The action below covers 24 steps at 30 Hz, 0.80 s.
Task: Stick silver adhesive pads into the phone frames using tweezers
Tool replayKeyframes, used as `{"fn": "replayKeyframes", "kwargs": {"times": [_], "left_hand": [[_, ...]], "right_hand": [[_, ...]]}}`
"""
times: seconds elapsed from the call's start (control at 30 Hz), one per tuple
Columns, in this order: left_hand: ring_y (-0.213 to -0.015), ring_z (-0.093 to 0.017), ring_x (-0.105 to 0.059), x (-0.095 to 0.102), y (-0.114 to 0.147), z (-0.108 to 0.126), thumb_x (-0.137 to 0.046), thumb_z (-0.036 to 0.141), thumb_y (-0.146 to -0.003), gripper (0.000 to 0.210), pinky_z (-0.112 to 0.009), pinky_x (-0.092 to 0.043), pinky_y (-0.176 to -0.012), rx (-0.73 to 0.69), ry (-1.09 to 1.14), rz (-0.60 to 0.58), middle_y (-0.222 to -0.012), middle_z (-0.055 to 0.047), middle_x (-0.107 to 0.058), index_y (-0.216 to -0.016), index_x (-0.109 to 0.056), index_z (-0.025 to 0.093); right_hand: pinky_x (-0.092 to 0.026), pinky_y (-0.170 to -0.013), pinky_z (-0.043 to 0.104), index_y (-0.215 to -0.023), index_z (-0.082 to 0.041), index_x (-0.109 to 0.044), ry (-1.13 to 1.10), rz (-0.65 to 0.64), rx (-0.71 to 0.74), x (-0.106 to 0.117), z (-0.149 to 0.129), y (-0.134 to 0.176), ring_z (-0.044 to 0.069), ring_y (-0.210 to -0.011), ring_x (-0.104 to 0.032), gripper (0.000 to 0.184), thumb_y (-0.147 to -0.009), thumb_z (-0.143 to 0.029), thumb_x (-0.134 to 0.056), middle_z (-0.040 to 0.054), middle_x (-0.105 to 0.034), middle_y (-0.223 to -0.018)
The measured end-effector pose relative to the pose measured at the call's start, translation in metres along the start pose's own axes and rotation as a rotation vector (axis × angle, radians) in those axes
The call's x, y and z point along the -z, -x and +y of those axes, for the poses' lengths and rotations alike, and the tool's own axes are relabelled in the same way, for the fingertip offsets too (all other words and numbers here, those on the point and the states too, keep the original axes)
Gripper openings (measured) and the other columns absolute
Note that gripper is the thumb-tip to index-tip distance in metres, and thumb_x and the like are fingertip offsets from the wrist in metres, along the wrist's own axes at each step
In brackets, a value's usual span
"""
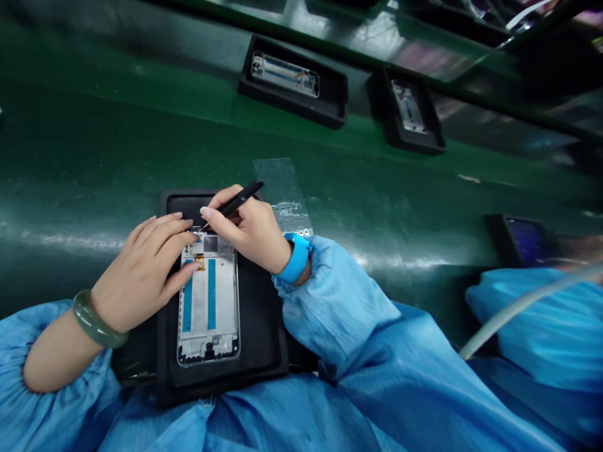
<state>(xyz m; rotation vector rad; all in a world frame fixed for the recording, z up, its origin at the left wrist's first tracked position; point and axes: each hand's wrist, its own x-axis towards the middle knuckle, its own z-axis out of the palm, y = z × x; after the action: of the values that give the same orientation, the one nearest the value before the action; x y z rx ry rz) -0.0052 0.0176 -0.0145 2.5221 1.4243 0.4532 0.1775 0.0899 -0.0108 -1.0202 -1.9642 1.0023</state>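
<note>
A phone frame (226,301) with two blue strips and a small orange flex cable (200,262) lies in a black tray (264,339) in front of me. My left hand (146,263) rests on its upper left edge, fingers stretched out and thumb touching near the cable. Pinched in my right hand (252,229) are slim black tweezers (241,198), slanting down to the left. Their fine tip meets the frame's top end, close to my left fingertips. What lies under the tip is too small to make out.
A clear plastic sheet (277,182) lies right behind my right hand on the green bench (117,144). Farther back are two black trays (330,110) (421,143) holding phone frames. At right, a co-worker's blue sleeve (541,320) and another dark tray (499,242) appear.
</note>
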Motion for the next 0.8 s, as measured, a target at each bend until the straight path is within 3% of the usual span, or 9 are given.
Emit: {"fn": "replayKeyframes", "kwargs": {"times": [0.17,0.3,0.5,0.8], "left_hand": [[-0.126,-0.029,-0.039,-0.0004,0.0003,-0.0021,-0.046,0.032,-0.090,0.031,-0.051,-0.036,-0.102,-0.017,-0.012,-0.027,-0.128,-0.012,-0.048,-0.118,-0.052,0.021],[-0.127,-0.030,-0.038,-0.0013,0.0004,-0.0027,-0.047,0.031,-0.089,0.031,-0.052,-0.036,-0.103,-0.021,-0.012,-0.027,-0.128,-0.012,-0.048,-0.117,-0.053,0.020],[-0.127,-0.030,-0.037,-0.0020,0.0012,-0.0016,-0.047,0.031,-0.089,0.031,-0.053,-0.034,-0.104,-0.013,0.011,-0.014,-0.128,-0.013,-0.048,-0.117,-0.054,0.019],[-0.128,-0.031,-0.037,-0.0023,0.0017,-0.0023,-0.048,0.030,-0.088,0.032,-0.054,-0.034,-0.104,0.003,0.028,-0.032,-0.129,-0.012,-0.048,-0.118,-0.055,0.020]], "right_hand": [[-0.043,-0.059,0.021,-0.083,-0.019,-0.055,0.053,0.001,0.039,-0.0004,0.0001,-0.0006,0.007,-0.058,-0.053,0.017,-0.086,-0.036,-0.055,-0.0033,-0.059,-0.071],[-0.044,-0.063,0.021,-0.082,-0.019,-0.055,0.066,0.004,0.063,0.0004,0.0014,-0.0012,0.008,-0.062,-0.056,0.019,-0.086,-0.037,-0.054,-0.0027,-0.060,-0.073],[-0.047,-0.061,0.022,-0.085,-0.020,-0.055,-0.026,-0.018,-0.016,0.0018,0.0054,-0.0011,0.010,-0.063,-0.059,0.024,-0.087,-0.044,-0.052,-0.0018,-0.060,-0.076],[-0.044,-0.061,0.022,-0.084,-0.020,-0.055,0.043,-0.012,0.006,0.0003,0.0000,-0.0009,0.009,-0.062,-0.057,0.021,-0.089,-0.040,-0.050,-0.0024,-0.059,-0.072]]}}
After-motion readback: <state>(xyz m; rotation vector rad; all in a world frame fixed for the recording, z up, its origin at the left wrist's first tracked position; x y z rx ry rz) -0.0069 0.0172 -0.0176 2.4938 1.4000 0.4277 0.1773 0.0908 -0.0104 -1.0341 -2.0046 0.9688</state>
